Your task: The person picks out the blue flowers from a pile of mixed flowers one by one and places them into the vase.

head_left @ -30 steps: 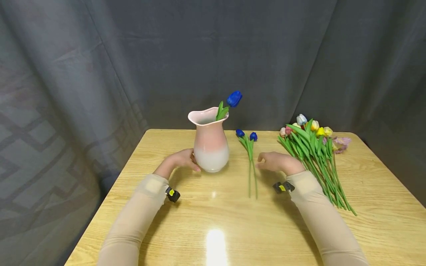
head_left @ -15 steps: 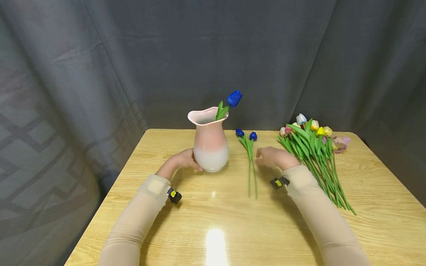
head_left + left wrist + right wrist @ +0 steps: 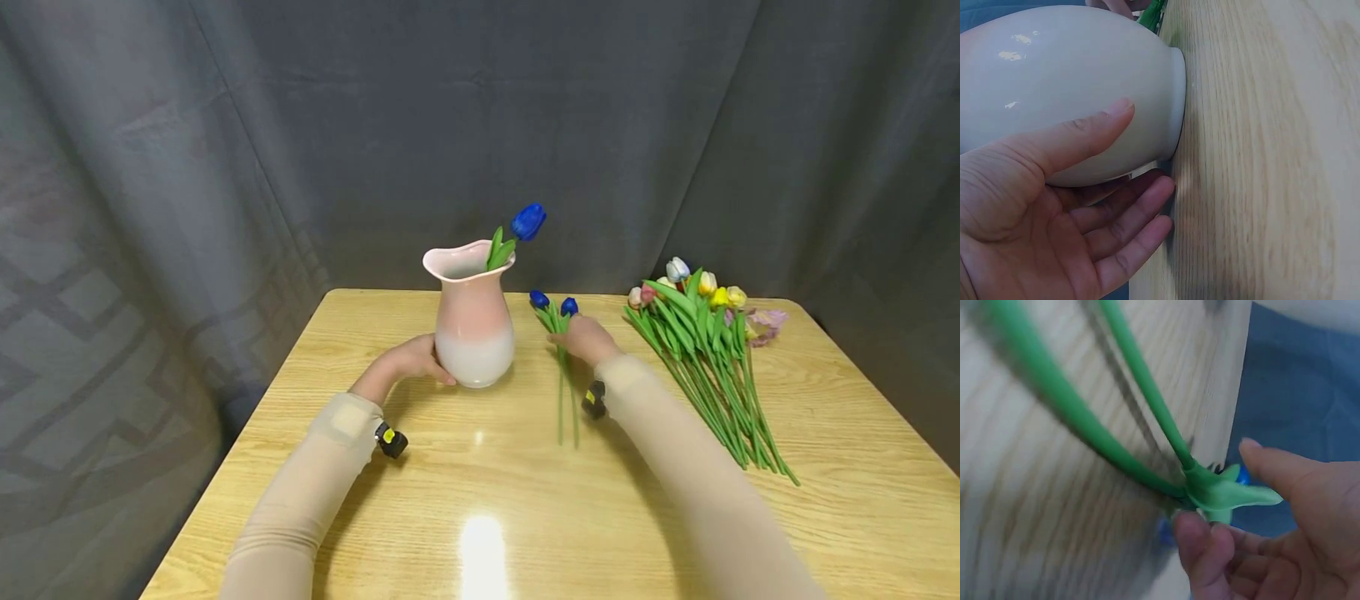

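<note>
A pink-and-white vase (image 3: pixel 474 333) stands upright on the table, with one blue tulip (image 3: pixel 528 222) leaning out of its right side. My left hand (image 3: pixel 412 358) rests at the vase's lower left. In the left wrist view, the thumb lies along the white belly while loosely bent fingers (image 3: pixel 1141 212) sit beside the foot. Two more blue tulips (image 3: pixel 539 301) lie with stems crossed right of the vase. Over their leaves is my right hand (image 3: pixel 588 340). The right wrist view shows its thumb and fingers on either side of a green leaf (image 3: pixel 1229 490), the thumb apart from it.
A bunch of tulips (image 3: pixel 705 358) in white, pink and yellow lies on the right of the wooden table (image 3: pixel 390 533), with a purple ruffled flower (image 3: pixel 768 323) at its edge. Grey curtain (image 3: pixel 480 125) hangs behind the table's far edge.
My right hand has moved left and away from me, from beside the two tulips to over their leaves. My left hand has come closer against the vase. The vase stays in place.
</note>
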A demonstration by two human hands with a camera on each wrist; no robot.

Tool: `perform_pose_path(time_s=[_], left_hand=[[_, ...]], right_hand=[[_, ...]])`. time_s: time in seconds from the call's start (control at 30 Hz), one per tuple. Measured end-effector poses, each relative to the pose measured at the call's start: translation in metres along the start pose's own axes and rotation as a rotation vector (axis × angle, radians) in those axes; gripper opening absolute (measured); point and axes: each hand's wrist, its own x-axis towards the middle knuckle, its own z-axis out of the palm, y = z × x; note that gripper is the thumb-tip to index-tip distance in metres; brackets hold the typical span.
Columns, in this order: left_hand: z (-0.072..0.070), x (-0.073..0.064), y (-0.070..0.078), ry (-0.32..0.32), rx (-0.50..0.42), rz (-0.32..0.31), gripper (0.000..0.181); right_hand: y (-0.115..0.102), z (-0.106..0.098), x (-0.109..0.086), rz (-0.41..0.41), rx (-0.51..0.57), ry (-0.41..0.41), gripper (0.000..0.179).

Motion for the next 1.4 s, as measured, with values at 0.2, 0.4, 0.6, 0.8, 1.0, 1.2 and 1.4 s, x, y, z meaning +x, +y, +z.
perform_pose_path(time_s=[0.2, 0.4, 0.6, 0.8, 1.0, 1.2, 1.4], left_hand=[[0.001, 0.002, 0.000, -0.009, -0.012, -0.002, 0.076], [0.001, 0.002, 0.001, -0.008, -0.002, 0.001, 0.077], [0.000, 0.002, 0.001, -0.009, 0.001, 0.001, 0.077], [0.001, 0.000, 0.002, -0.005, 0.001, -0.016, 0.077], [-0.002, -0.003, 0.003, 0.002, 0.013, -0.017, 0.075], [-0.002, -0.005, 0.003, 0.014, 0.016, -0.018, 0.074], [-0.003, -0.005, 0.003, 0.015, 0.009, -0.026, 0.075]], right_hand=[[0.011, 0.003, 0.011, 0.041, 0.184, -0.101, 0.035], [0.016, 0.000, 0.007, 0.090, 0.456, -0.124, 0.032], [0.019, -0.011, -0.004, 0.116, 0.735, -0.088, 0.012], [0.013, -0.040, -0.024, 0.015, 0.768, 0.098, 0.023], [0.001, -0.074, -0.062, -0.123, 0.735, 0.296, 0.041], [-0.015, -0.090, -0.104, -0.274, 0.664, 0.436, 0.040], [-0.029, -0.087, -0.125, -0.373, 0.656, 0.448, 0.032]])
